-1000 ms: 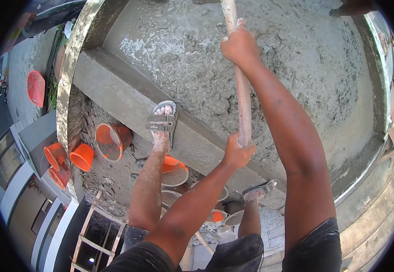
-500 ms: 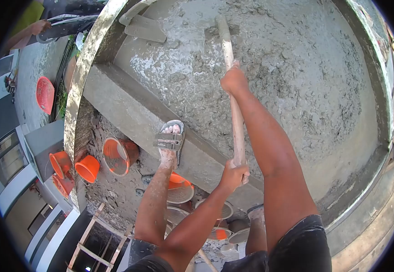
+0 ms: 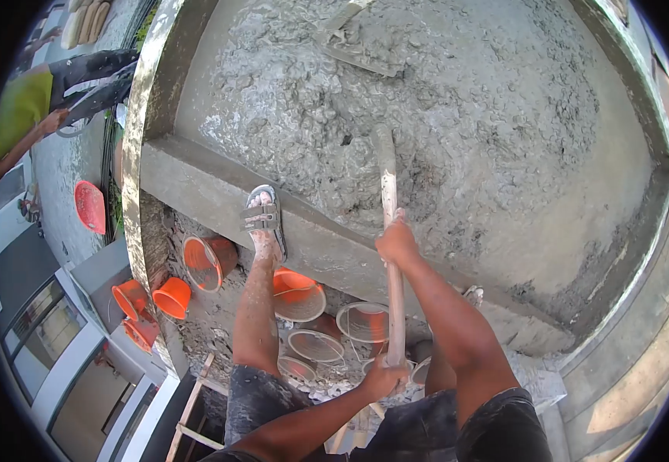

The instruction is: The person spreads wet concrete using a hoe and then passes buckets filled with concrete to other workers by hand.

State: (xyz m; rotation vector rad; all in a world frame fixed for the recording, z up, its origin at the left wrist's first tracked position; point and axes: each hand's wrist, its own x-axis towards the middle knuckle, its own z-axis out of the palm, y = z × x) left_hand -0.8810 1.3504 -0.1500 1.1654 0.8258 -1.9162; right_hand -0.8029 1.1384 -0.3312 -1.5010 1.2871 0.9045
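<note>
A long wooden handle (image 3: 395, 292) runs down the middle of the view, its far end sunk in wet grey concrete (image 3: 488, 138). My right hand (image 3: 397, 242) is wrapped round the handle's middle. Lower down, my left hand (image 3: 387, 378) grips its near end. The tool's blade cannot be made out under the mix. Beyond it, a second muddy tool (image 3: 361, 60) lies on the concrete at the top. One sandalled foot (image 3: 263, 219) rests on the concrete ledge (image 3: 196, 173).
Several orange buckets (image 3: 297, 295) stand below the ledge. A red basin (image 3: 89, 207) lies at the left. A person in a yellow-green top (image 3: 22, 108) is at the upper left. A wooden ladder-like frame (image 3: 188, 420) shows at lower left. A low wall (image 3: 627, 58) borders the concrete.
Both my hands and the handle have moved down in the view, toward my body. The other tool has shifted from upper left to top middle. More of the person at left shows.
</note>
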